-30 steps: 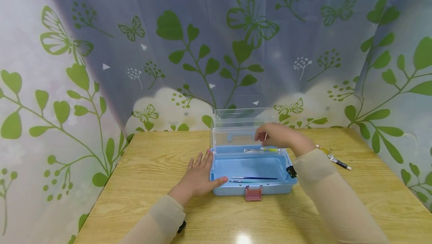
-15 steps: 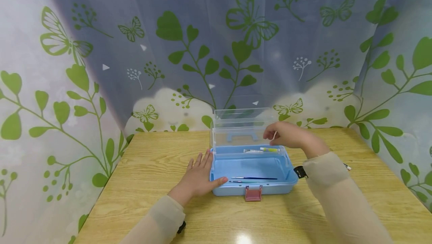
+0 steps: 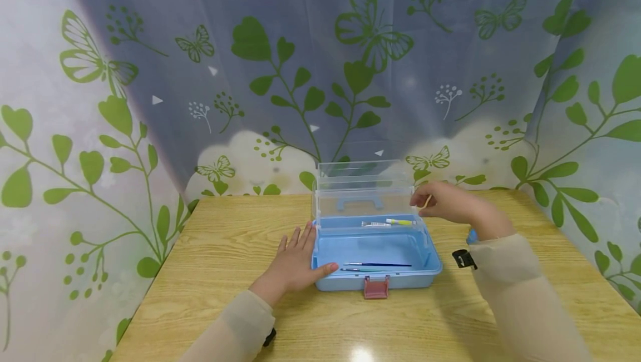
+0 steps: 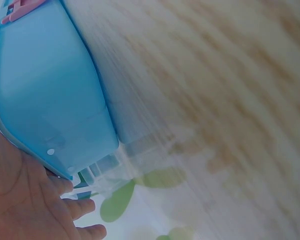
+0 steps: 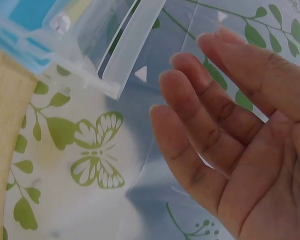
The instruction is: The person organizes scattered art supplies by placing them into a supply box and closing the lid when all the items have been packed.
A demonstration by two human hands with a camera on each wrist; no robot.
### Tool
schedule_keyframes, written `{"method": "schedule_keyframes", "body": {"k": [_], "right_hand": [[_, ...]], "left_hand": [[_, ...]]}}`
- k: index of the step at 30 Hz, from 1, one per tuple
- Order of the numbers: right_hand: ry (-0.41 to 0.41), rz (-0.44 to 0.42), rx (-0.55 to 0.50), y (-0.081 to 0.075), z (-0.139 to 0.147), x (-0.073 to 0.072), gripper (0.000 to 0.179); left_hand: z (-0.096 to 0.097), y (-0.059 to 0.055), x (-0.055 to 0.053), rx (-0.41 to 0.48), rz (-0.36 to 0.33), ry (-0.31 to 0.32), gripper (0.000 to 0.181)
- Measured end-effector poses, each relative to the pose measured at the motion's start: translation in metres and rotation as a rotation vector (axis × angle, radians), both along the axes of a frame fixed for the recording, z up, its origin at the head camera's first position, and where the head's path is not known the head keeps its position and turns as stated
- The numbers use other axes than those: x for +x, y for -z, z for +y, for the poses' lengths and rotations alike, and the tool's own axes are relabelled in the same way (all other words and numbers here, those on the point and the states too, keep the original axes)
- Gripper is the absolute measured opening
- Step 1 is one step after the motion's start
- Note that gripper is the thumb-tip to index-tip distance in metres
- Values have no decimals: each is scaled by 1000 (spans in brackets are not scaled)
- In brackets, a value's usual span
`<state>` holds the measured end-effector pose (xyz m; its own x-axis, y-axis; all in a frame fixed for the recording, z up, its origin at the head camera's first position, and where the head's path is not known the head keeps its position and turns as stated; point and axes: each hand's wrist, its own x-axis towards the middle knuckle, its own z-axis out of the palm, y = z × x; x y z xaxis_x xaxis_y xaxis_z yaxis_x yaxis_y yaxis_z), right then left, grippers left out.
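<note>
A blue box [image 3: 379, 281] with a pink latch [image 3: 376, 288] stands on the table, its clear lid [image 3: 360, 184] raised at the back. Two thin paintbrushes [image 3: 378, 264] lie along the front inside; a white tube [image 3: 374, 223] and a yellow-labelled tube [image 3: 400, 222] lie toward the back, seen through the lid. My left hand [image 3: 295, 262] rests flat along the box's left side, fingers spread and thumb over the front corner. My right hand [image 3: 443, 202] hovers at the lid's right edge. In the right wrist view its fingers [image 5: 182, 95] are loosely bent, with nothing in them.
A small blue thing [image 3: 472, 236] peeks out beside the right wrist, mostly hidden. The wooden table [image 3: 240, 212] ends at a patterned curtain [image 3: 280, 100] close behind the raised lid. A blue handle [image 3: 359, 202] shows through the lid.
My right hand has moved right, from above the back of the box to the lid's right edge. Its sleeve now covers small items on the right. The left hand stays put.
</note>
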<state>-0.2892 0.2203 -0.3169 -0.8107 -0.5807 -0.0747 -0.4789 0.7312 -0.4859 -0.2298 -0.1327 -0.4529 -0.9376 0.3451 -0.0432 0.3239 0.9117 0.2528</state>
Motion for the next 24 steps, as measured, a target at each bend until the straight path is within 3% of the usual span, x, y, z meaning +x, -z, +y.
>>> {"method": "schedule_keyframes", "body": {"k": [7, 24], "right_hand": [[7, 37, 5, 0, 16, 7, 21], [103, 0, -26, 6, 59, 11, 30]], "left_hand": [[0, 1, 0, -10, -3, -5, 108], [0, 0, 1, 3, 0, -1, 110]]}}
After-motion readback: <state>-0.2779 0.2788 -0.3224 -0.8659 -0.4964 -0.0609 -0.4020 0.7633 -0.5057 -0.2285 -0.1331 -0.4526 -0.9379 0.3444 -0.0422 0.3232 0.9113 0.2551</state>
